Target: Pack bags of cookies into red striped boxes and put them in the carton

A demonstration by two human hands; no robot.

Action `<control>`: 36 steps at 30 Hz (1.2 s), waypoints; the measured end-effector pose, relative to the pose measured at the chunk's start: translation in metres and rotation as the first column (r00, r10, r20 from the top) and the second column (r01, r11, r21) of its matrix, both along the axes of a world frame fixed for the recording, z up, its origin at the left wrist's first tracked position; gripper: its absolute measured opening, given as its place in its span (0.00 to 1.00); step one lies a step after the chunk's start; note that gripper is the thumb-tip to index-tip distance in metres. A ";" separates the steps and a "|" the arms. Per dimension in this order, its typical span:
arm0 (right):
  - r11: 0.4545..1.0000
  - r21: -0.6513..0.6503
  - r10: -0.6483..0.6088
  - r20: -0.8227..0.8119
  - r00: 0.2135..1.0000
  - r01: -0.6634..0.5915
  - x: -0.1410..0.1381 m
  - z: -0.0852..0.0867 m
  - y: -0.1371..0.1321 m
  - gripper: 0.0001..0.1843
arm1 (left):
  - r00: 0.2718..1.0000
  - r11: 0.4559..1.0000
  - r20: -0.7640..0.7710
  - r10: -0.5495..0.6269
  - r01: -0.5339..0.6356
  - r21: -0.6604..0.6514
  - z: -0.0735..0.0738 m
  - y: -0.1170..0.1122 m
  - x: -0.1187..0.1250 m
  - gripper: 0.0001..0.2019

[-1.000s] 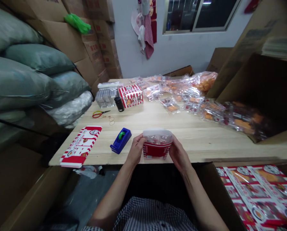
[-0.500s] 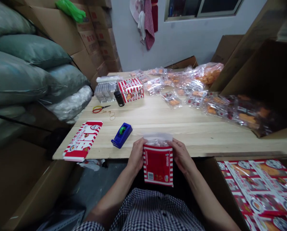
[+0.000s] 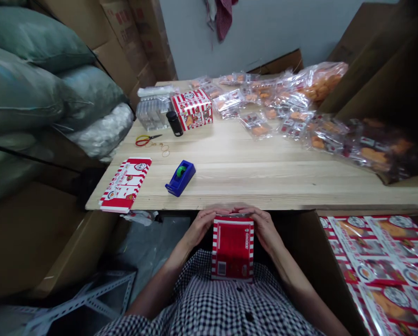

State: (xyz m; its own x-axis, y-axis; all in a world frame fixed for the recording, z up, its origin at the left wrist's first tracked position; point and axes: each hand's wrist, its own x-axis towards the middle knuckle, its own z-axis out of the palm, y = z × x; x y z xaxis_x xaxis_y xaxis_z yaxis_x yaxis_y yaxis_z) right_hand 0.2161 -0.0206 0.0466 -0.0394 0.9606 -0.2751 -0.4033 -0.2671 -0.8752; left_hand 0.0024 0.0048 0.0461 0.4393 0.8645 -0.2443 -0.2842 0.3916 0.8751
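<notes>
Between my hands is a red snack packet (image 3: 233,249) with red-and-white striped sides and a barcode, upright against my checked shirt just below the table edge. My left hand (image 3: 201,226) grips its upper left corner. At the upper right corner, my right hand (image 3: 265,226) grips it too. Fingers of both hands lie along the top edge and nearly meet there; the clear flap is mostly hidden by them. Nearest on the table are a blue tape dispenser (image 3: 180,178) with a green core and a stack of flat printed red-and-white packaging (image 3: 127,184).
Scissors (image 3: 148,139), a black jar (image 3: 174,123), a striped box (image 3: 193,109) and clear plastic trays (image 3: 153,109) stand at the back left. Bagged orange snacks (image 3: 256,125) spread across the back and right. A carton of finished packets (image 3: 380,252) is at my right; large sacks (image 3: 23,93) pile up left.
The clear flap that stood up above the packet is now down under my fingers. Both hands have moved inward along the top edge. The view has tilted downward.
</notes>
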 end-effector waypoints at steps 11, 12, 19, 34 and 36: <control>0.979 0.072 0.188 0.034 0.982 -0.190 0.014 -0.008 0.000 0.17 | 0.979 0.985 -0.196 -0.050 0.081 0.151 -0.011 0.015 -0.003 0.13; 0.981 0.068 0.180 0.052 0.982 -0.184 0.013 -0.010 0.001 0.16 | 0.979 0.986 -0.195 -0.057 0.086 0.145 -0.013 0.016 -0.003 0.14; 0.978 0.105 0.168 0.131 0.977 -0.182 0.014 -0.022 0.003 0.11 | 0.960 0.972 -0.268 -0.084 0.139 0.191 -0.019 0.020 -0.006 0.12; 0.827 0.089 0.524 0.231 0.820 -0.555 0.036 0.011 0.032 0.19 | 0.830 0.812 -0.286 -0.478 0.542 0.216 0.017 0.055 0.001 0.22; 0.828 0.077 0.526 0.237 0.817 -0.556 0.037 0.009 0.035 0.20 | 0.821 0.808 -0.333 -0.464 0.546 0.220 0.016 0.058 0.002 0.21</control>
